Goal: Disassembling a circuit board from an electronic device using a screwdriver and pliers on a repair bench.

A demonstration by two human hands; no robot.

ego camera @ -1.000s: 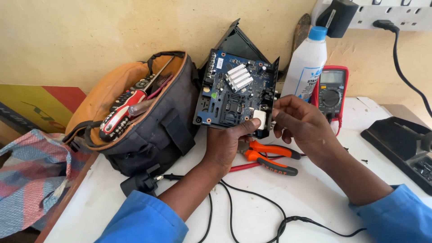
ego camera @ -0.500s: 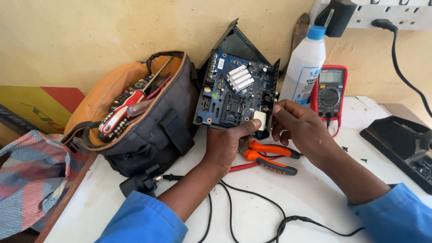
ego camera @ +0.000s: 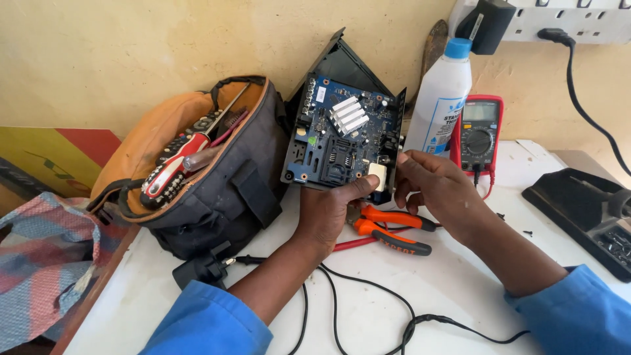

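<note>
Two containers are sharing the white table [ego camera: 460,289]. On the left, a grey and orange tool bag [ego camera: 197,177] is lying open against the yellow wall; inside it, a red-handled screwdriver [ego camera: 172,164] is resting slantwise across a dark remote control [ego camera: 187,141], with other tool shafts poking out beside them. A black plug adapter [ego camera: 204,268] is sitting just in front of the bag, its thin cable trailing across the table.

In the middle, the left hand [ego camera: 328,210] is gripping the blue circuit board [ego camera: 342,139] by its lower edge, thumb pressed near a small white component, holding the board upright and tilted in front of its black casing [ego camera: 345,66]. The right hand [ego camera: 437,187] is loosely curled just right of the board, its fingertips [ego camera: 401,172] pinching at the board's lower right edge; whether they are holding anything small cannot be told. Orange-handled pliers [ego camera: 388,230] are lying on the table under both hands.

Further right, the second container, a white plastic bottle with a blue cap [ego camera: 442,98], is standing upright and closed, its contents hidden. A red multimeter [ego camera: 478,131] is leaning just beside it, and a black device [ego camera: 582,210] is sitting at the far right.

Compared with half a second ago, the board and the hands are sitting in nearly the same place, the right hand's fingertips still at the board's edge.
</note>
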